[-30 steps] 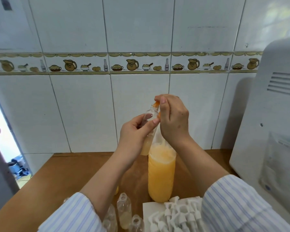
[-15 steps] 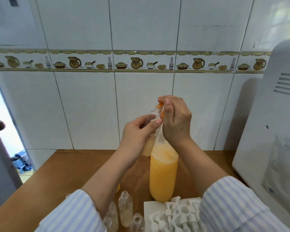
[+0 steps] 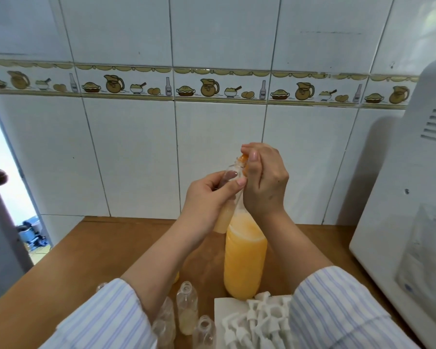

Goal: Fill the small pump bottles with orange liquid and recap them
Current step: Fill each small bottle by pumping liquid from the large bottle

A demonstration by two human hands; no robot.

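My left hand (image 3: pixel 209 200) grips a small clear bottle (image 3: pixel 223 219), tilted, with pale orange liquid in its lower end. My right hand (image 3: pixel 264 182) pinches a small orange piece (image 3: pixel 242 159) at that bottle's open mouth; I cannot tell what the piece is. Directly below the hands a large bottle of orange liquid (image 3: pixel 244 260) stands on the wooden table (image 3: pixel 106 248), with its neck hidden behind them. Uncapped small bottles (image 3: pixel 186 306) stand near the front edge, one with a little liquid. Several white pump caps (image 3: pixel 257 321) lie on a white sheet.
A large white appliance (image 3: pixel 408 197) fills the right side of the table. The tiled wall (image 3: pixel 136 152) rises just behind the table. An open doorway (image 3: pixel 0 172) is at the left. My striped sleeves (image 3: pixel 337 306) cover part of the caps and bottles.
Both hands keep the same hold on the small bottle and the orange piece; only the view has shifted slightly.
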